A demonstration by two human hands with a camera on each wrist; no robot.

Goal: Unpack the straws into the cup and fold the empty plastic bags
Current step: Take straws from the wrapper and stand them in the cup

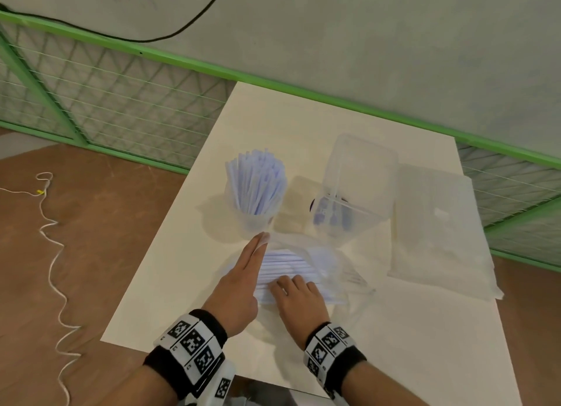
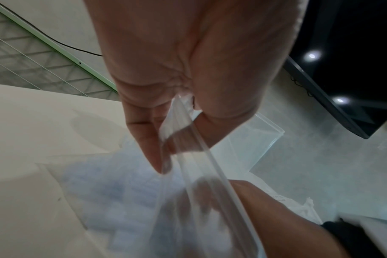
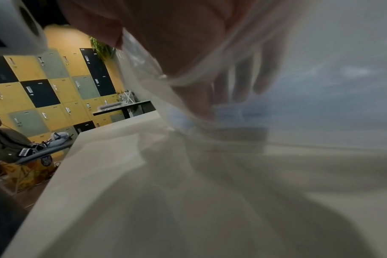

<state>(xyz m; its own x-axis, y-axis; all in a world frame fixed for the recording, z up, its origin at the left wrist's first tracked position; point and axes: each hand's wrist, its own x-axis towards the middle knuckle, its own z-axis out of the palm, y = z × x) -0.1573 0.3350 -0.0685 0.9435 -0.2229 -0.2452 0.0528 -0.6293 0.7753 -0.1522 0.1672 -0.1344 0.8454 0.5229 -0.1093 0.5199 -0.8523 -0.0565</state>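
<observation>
Our left hand pinches the plastic bag's rim; our right hand's fingers curl on the straws inside.

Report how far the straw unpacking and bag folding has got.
Done: one bundle of straws already stands in the cup. In hand: the left hand pinches the rim of a plastic bag open while the right hand reaches inside among its flat-lying straws. Left: move these into the cup and fold this bag. Whether the stack of plastic at right is folded bags is unclear.
</observation>
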